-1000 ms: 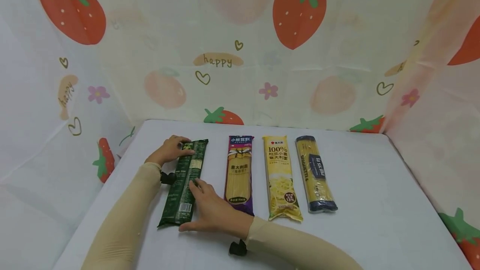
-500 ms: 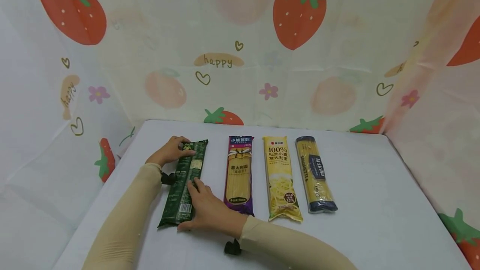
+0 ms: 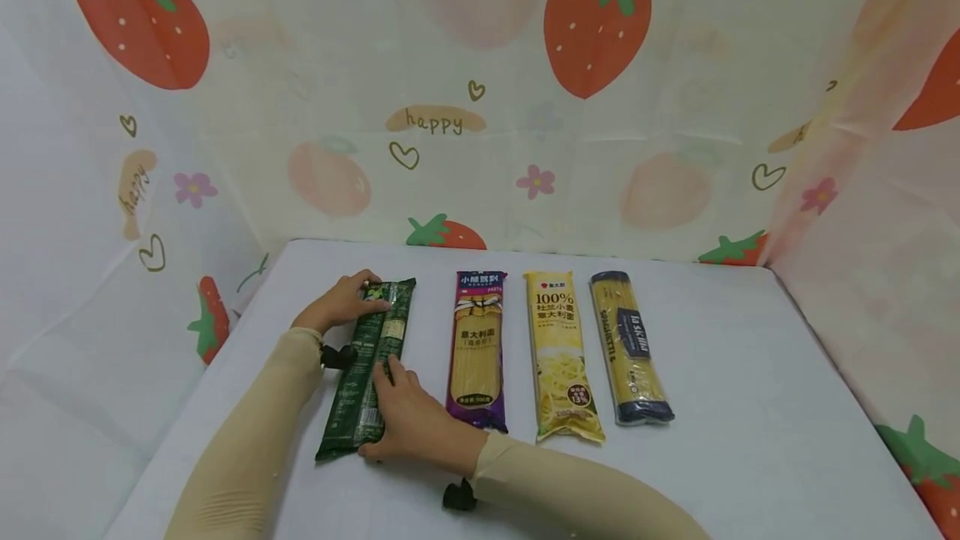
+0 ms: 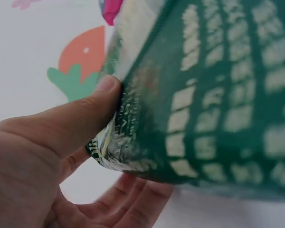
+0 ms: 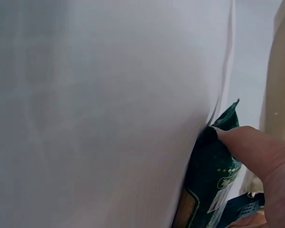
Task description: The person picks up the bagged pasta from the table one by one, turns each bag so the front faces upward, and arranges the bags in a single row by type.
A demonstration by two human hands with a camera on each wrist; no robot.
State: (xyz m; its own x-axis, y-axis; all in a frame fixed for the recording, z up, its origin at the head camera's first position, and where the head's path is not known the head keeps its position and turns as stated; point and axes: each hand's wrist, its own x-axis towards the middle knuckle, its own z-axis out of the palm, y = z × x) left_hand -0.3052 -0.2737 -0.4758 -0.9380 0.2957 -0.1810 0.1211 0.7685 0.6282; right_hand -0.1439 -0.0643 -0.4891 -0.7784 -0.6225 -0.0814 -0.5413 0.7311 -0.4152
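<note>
A long dark green pasta pack point(image 3: 351, 394) lies slanted on the left of the table, printed back face up with a barcode. My left hand point(image 3: 330, 307) holds its far end; in the left wrist view the thumb point(image 4: 92, 111) presses on top of the pack while the other fingers reach beneath it. My right hand point(image 3: 420, 423) grips the near part from the right side. Its fingers lie over the upper face, and the thumb point(image 5: 244, 142) presses near the end in the right wrist view. The right wrist view also shows part of the pack's front.
Right of the hands lie a purple pasta pack point(image 3: 477, 352), a yellow pasta pack point(image 3: 562, 357) and a clear pack of spaghetti with navy ends point(image 3: 628, 340). All rest on the white table point(image 3: 750, 407). A strawberry-print cloth point(image 3: 345, 73) surrounds its back and sides.
The right hand has shifted slightly left against the green pack. The pack's near end has tipped a little, so its barcode looks narrower. The left hand stays in place.
</note>
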